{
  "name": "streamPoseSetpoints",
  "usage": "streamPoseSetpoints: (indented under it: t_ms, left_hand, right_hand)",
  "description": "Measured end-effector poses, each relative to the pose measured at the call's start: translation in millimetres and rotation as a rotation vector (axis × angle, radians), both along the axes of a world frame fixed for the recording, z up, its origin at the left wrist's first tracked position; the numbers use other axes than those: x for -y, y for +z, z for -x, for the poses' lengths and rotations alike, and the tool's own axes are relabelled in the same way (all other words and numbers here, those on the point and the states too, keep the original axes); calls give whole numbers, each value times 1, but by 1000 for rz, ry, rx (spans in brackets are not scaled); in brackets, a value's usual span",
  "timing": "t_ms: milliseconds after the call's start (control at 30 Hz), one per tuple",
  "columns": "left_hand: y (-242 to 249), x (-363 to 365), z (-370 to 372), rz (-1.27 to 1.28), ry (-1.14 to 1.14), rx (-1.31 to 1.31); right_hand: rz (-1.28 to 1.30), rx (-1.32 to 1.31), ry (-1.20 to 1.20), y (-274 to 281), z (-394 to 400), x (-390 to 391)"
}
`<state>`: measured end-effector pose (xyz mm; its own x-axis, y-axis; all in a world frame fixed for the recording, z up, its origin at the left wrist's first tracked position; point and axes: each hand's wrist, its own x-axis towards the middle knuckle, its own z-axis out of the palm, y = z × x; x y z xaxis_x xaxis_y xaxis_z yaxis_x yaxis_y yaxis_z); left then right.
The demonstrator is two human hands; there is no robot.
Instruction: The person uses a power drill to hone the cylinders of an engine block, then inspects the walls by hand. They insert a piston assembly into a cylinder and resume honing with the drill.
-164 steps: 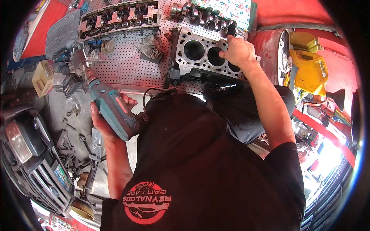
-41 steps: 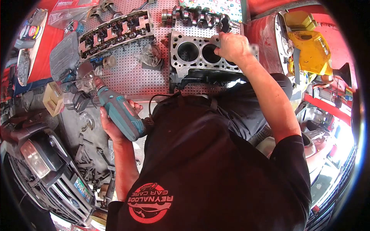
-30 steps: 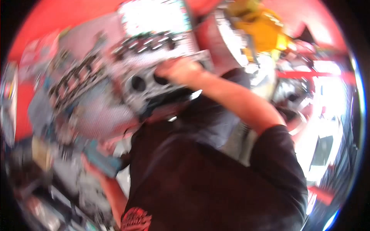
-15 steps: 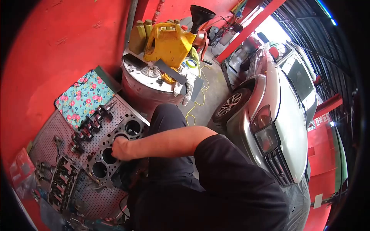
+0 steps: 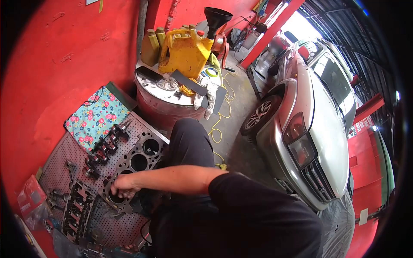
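My right hand [image 5: 124, 185] reaches across to the engine block [image 5: 122, 167], at the cylinder bore nearest the lower end. Its fingers curl down over that bore and look closed; whatever they may hold is hidden. Two other open bores show farther up the block's flat top face. Beside the block lies a dark crankshaft [image 5: 107, 148]. A cylinder head [image 5: 78, 211] rests to the lower left. At the bottom edge a small skin-toned patch, apparently fingers of my left hand [image 5: 130, 248], shows by a teal and dark object that I cannot make out.
A perforated metal bench [image 5: 56, 157] carries the parts, with a connecting rod [image 5: 70, 170] and a floral cloth [image 5: 98, 116]. Beyond stands a drum [image 5: 167, 112] with a yellow jug [image 5: 186, 56], funnel [image 5: 218, 18] and rags. A silver car [image 5: 318, 142] is parked right; a yellow cord [image 5: 217, 133] crosses the floor.
My right hand has moved down and left along the engine block, from the middle bores to the lowest bore. The view has shifted slightly.
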<state>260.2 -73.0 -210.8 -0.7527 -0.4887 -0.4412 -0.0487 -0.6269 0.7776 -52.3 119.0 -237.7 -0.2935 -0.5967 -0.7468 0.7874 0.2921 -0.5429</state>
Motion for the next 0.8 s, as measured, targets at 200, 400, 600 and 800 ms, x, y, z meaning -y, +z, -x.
streamPoseSetpoints:
  t_ms: [200,400,600,800]
  left_hand:
    - [2,0,-4,64,20,43]
    - [-1,7,-9,51,39,24]
    - [4,1,-8,-43,-3,-32]
    - [-34,10,-28,256,84,-18]
  right_hand:
    - [85,110,-591,7,-25,24]
    - [143,85,-592,22,-27,20]
    - [173,30,-621,6,-26,22]
    - [93,115,-616,-8,-18,18]
